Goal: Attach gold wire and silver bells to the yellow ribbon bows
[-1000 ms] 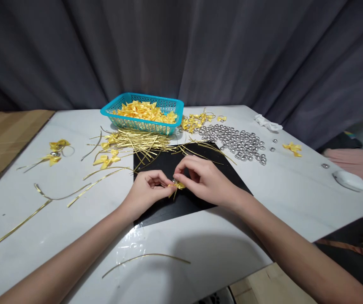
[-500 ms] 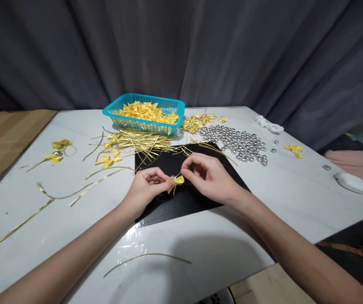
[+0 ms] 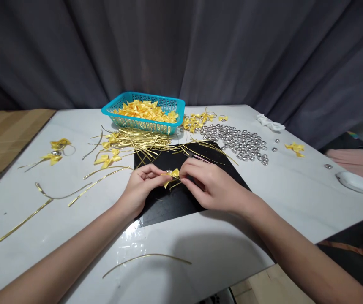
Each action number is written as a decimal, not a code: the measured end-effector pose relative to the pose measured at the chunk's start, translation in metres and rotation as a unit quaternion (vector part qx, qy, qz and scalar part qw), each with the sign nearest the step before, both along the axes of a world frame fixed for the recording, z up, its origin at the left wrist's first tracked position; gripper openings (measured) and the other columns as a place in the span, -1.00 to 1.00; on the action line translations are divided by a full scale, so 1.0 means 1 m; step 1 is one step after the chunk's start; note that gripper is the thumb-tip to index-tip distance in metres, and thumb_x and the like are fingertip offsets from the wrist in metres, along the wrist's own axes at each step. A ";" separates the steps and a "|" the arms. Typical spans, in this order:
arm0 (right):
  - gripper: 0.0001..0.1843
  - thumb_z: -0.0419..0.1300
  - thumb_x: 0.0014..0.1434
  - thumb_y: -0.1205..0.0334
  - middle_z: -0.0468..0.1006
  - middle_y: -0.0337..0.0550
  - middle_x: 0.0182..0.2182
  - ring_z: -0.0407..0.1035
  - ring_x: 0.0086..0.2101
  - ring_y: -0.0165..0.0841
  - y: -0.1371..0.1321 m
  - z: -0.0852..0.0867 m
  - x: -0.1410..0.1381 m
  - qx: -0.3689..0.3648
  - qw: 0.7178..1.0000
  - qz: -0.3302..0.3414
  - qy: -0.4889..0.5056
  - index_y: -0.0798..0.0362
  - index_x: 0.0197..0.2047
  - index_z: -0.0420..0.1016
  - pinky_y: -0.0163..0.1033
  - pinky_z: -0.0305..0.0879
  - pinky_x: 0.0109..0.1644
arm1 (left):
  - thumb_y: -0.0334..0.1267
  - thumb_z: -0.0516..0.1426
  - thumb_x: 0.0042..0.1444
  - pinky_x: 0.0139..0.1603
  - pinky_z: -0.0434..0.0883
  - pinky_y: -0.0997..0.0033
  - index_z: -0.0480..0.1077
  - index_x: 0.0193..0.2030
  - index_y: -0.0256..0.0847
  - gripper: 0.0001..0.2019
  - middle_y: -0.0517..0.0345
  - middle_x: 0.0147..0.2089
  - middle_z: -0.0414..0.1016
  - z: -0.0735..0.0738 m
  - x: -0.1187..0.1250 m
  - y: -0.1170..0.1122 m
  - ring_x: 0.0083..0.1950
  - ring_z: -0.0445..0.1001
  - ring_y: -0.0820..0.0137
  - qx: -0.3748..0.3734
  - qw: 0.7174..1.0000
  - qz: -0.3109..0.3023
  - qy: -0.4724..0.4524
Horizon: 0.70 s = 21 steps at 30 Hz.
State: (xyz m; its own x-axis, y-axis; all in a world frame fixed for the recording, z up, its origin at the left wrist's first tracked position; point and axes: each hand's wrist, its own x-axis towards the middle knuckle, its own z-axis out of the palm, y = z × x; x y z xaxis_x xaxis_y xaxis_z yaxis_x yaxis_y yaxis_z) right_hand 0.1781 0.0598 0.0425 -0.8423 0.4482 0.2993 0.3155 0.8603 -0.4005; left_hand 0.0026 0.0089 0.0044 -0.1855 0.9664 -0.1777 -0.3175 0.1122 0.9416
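Over a black mat (image 3: 181, 202) on the white table (image 3: 219, 249), both my hands meet on a small yellow ribbon bow (image 3: 172, 174) with thin gold wire at its middle. My left hand (image 3: 141, 185) pinches the bow's left side between thumb and fingers. My right hand (image 3: 206, 183) is closed, its fingertips pinched on the gold wire at the bow's right. A small silver bead seems to sit on the bow, too small to be sure.
A teal basket (image 3: 143, 122) of yellow bows stands at the back. Gold wire strips (image 3: 137, 143) lie in front of it, with silver beads (image 3: 238, 141) to the right. Loose bows (image 3: 54, 152) and long gold strips (image 3: 16, 228) lie left; a white object (image 3: 354, 181) lies far right.
The bow has been lifted slightly and turned. My right hand dropped from above the bow to its right side, fingers closing low on the wire.
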 end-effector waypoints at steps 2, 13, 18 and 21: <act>-0.82 -0.06 0.25 0.37 0.36 -0.09 -0.34 0.24 -0.36 -0.42 -0.001 0.001 -0.001 0.003 1.000 0.009 -0.007 0.17 -0.32 0.33 -0.32 0.18 -0.28 | -0.38 0.34 -0.31 -0.44 0.28 0.58 0.43 -0.59 -0.22 -0.84 0.24 -0.55 0.53 -0.001 -0.001 0.000 -0.50 0.39 0.56 0.000 1.000 0.000 -0.005; -0.82 -0.07 0.22 0.45 0.37 -0.09 -0.30 0.23 -0.41 -0.44 -0.011 -0.011 -0.006 0.061 0.996 0.042 -0.049 0.17 -0.22 0.34 -0.36 0.17 -0.38 | -0.39 0.34 -0.32 -0.46 0.27 0.56 0.44 -0.60 -0.21 -0.84 0.25 -0.57 0.51 0.000 -0.001 0.001 -0.54 0.36 0.55 -0.009 1.000 -0.003 -0.030; -0.79 -0.08 0.25 0.42 0.39 -0.08 -0.32 0.27 -0.39 -0.43 -0.013 -0.021 -0.010 0.109 0.994 0.006 -0.022 0.19 -0.20 0.37 -0.36 0.15 -0.41 | -0.39 0.35 -0.34 -0.39 0.34 0.58 0.43 -0.61 -0.21 -0.83 0.28 -0.58 0.50 0.002 -0.002 0.001 -0.50 0.40 0.56 -0.014 0.998 0.010 -0.057; -0.79 -0.08 0.24 0.42 0.41 -0.07 -0.29 0.27 -0.40 -0.44 -0.015 -0.025 -0.012 0.109 0.994 0.004 -0.020 0.19 -0.19 0.36 -0.37 0.13 -0.45 | -0.39 0.35 -0.35 -0.36 0.36 0.59 0.42 -0.62 -0.21 -0.83 0.28 -0.58 0.51 0.003 -0.001 0.001 -0.49 0.41 0.56 -0.019 0.997 0.017 -0.073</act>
State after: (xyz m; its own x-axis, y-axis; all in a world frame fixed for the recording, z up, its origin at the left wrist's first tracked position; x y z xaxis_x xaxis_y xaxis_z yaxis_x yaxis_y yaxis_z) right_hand 0.1659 0.0451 0.0174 -0.8590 0.3685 0.3555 0.3192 0.9283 -0.1908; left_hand 0.0012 0.0103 0.0079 -0.1880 0.9521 -0.2411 -0.4547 0.1332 0.8806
